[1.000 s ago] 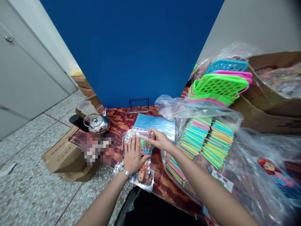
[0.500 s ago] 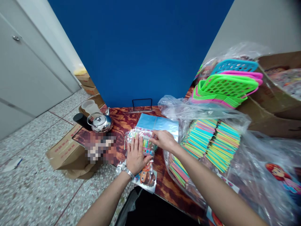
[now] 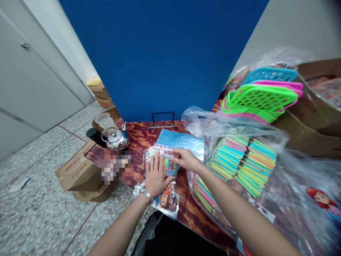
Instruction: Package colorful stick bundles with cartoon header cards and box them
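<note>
My left hand (image 3: 156, 177), with a metal watch at the wrist, lies flat with its fingers stretched over a clear printed plastic packet (image 3: 168, 167). Colourful contents show through the packet, along with a barcode. At the packet's upper right edge, the fingers of my right hand (image 3: 186, 159) are pinched together on the plastic. Below my left palm, a printed cartoon sheet (image 3: 170, 205) reaches the table's front edge. Just beyond the packet lies a stack of shiny blue-silver bags (image 3: 183, 139). A single thin stick (image 3: 142, 161) rests to the left of the packet.
Bundled coloured sticks (image 3: 231, 156) lie in a large clear bag (image 3: 198, 124) at right. Behind them stand stacked plastic baskets (image 3: 263, 96). A steel kettle (image 3: 117, 139) and black cylinder (image 3: 94, 136) are at left, above a carton (image 3: 77, 167). A blue panel (image 3: 162, 60) rises behind.
The whole view has shifted slightly, so everything sits a little further right. Both hands keep nearly the same place on the packet.
</note>
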Tool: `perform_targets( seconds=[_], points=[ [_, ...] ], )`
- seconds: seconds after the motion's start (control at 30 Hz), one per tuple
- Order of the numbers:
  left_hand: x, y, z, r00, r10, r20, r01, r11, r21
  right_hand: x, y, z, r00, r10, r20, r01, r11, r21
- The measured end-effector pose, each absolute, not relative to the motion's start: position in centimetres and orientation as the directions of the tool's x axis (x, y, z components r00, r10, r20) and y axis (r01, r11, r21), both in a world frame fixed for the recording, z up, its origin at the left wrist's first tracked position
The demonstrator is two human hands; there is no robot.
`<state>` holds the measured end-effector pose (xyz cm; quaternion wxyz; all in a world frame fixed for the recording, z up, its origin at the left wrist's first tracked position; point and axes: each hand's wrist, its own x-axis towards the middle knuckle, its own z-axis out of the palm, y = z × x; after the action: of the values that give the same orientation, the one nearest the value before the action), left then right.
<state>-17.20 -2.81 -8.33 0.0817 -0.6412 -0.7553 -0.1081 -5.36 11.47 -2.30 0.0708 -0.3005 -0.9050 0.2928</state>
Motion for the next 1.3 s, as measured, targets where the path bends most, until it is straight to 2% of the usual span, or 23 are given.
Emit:
perform_targets(
  seconds=[0.17,0.27,0.37,0.43,0.53,0.63,0.7,0.77,0.9,0.97,1.07,1.13,1.3],
  points=[
    [-17.2,-2.8,-8.1,-0.170,0.954,0.246,0.985,0.161,0.060,-5.8,11.2,-2.4,-0.814,0.580,-0.037,0.491,0.653,-0.576],
    [-17.4,-2.7,-7.7,-0.181,0.954,0.241,0.983,0.170,0.065,-4.5,10.7,-1.2,-0.781,0.623,0.049,0.482,0.650,-0.587],
    [-17.7,-2.8,-7.1,-0.162,0.960,0.230,0.986,0.149,0.072,-0.2,9.9,0.2,-0.702,0.695,0.157,0.508,0.642,-0.575],
    [-18.1,-3.0,-6.4,-0.136,0.965,0.224,0.989,0.120,0.085,4.4,9.4,0.4,-0.653,0.739,0.168,0.573,0.627,-0.527],
    [-18.8,-3.2,-5.6,-0.111,0.960,0.258,0.991,0.086,0.105,12.8,8.2,-0.4,-0.528,0.841,0.114,0.737,0.522,-0.429],
    [-19.0,-2.9,-4.9,-0.100,0.941,0.325,0.990,0.060,0.129,20.1,6.2,-2.5,-0.349,0.937,-0.015,0.914,0.337,-0.227],
    [-18.2,-2.6,-4.1,-0.069,0.918,0.391,0.988,0.007,0.157,23.0,4.9,-4.2,-0.287,0.953,-0.103,0.951,0.270,-0.151],
    [-16.7,-2.4,-3.1,-0.020,0.890,0.455,0.981,-0.071,0.183,24.2,4.1,-5.7,-0.290,0.949,-0.126,0.949,0.268,-0.164],
    [-12.9,-2.6,-1.3,0.077,0.864,0.497,0.949,-0.217,0.229,23.9,4.1,-7.4,-0.337,0.940,-0.058,0.922,0.318,-0.219],
    [-11.3,-2.9,-0.9,0.101,0.870,0.483,0.928,-0.257,0.270,23.7,4.3,-7.6,-0.363,0.931,-0.022,0.919,0.354,-0.175],
    [-9.4,-3.4,-1.0,0.119,0.891,0.438,0.887,-0.294,0.356,23.6,4.4,-7.5,-0.387,0.922,0.021,0.922,0.388,-0.014],
    [-8.1,-3.6,-1.5,0.142,0.907,0.396,0.839,-0.323,0.437,23.8,4.4,-7.1,-0.403,0.915,0.028,0.915,0.401,0.046],
    [-3.7,-2.6,-3.1,0.227,0.951,0.210,0.594,-0.306,0.744,23.4,4.1,-4.6,-0.499,0.858,0.122,0.866,0.500,0.025]
  ],
)
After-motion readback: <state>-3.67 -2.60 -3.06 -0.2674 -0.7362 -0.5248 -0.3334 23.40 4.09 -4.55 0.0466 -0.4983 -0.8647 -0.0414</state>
